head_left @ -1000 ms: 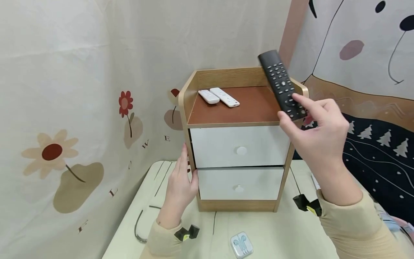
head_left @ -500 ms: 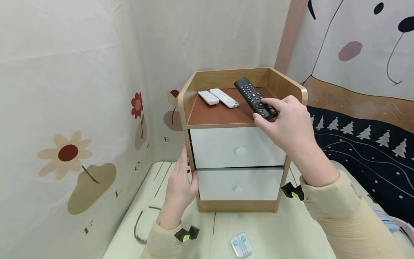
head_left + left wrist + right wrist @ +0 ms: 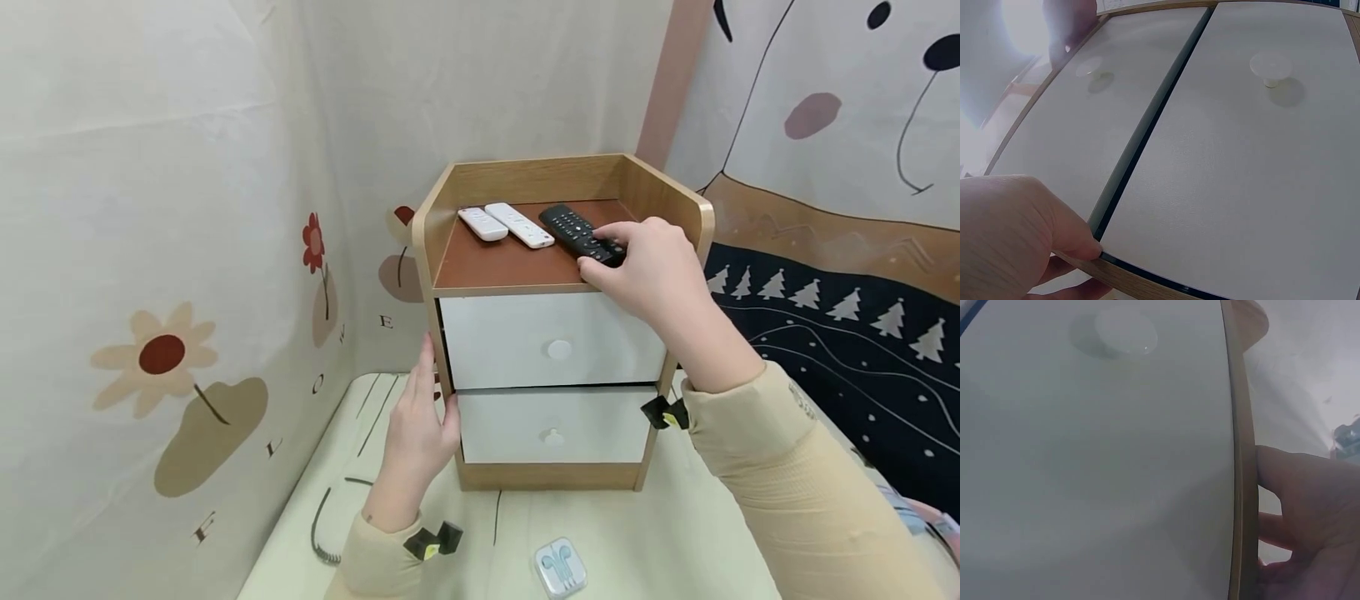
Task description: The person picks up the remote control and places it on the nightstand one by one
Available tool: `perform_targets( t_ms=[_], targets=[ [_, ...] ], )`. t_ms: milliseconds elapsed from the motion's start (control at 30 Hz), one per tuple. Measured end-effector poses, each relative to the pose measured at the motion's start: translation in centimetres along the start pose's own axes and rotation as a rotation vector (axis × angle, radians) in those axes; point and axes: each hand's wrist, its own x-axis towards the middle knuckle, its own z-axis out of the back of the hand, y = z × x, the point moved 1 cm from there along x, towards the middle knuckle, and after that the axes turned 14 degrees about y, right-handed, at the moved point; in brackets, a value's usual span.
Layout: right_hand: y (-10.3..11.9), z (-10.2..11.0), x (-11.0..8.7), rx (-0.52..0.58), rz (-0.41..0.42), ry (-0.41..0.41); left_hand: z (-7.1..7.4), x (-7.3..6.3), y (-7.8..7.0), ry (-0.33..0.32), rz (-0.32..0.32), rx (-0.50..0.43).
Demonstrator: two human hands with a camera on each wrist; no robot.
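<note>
My right hand (image 3: 651, 265) pinches the near end of a black remote control (image 3: 573, 227) between thumb and fingers. The remote lies low over the brown top shelf (image 3: 487, 268) of a small cabinet; whether it bears fully on the shelf I cannot tell. To its left lie two white remotes, a shorter one (image 3: 483, 224) and a longer one (image 3: 520, 225). In the right wrist view, the shelf's wooden front edge (image 3: 1245, 487) hides the black remote and fingertips. My left hand (image 3: 416, 429), fingers straight, rests against the cabinet's left side, with the thumb (image 3: 1075, 234) at the front edge.
The cabinet has a white upper drawer (image 3: 502, 342) and lower drawer (image 3: 502, 429), each with a round knob. Raised wooden sides and a back panel (image 3: 540, 178) border the shelf. Boxed earphones (image 3: 560, 567) lie on the pale surface (image 3: 637, 542) in front.
My right hand has carried the black remote left and down, from beside the cabinet's right wall to the shelf, next to the white remotes. My left hand has stayed in place.
</note>
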Motion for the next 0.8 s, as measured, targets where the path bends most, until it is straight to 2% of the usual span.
perform_targets(
  t_ms=[300, 800],
  targets=[
    [0.2, 1.0, 2.2, -0.024, -0.029, 0.161, 0.1, 0.2, 0.1, 0.004, 0.012, -0.01],
    [1.3, 0.5, 5.3, -0.079, -0.035, 0.233, 0.1, -0.1, -0.2, 0.023, 0.031, -0.017]
  ],
)
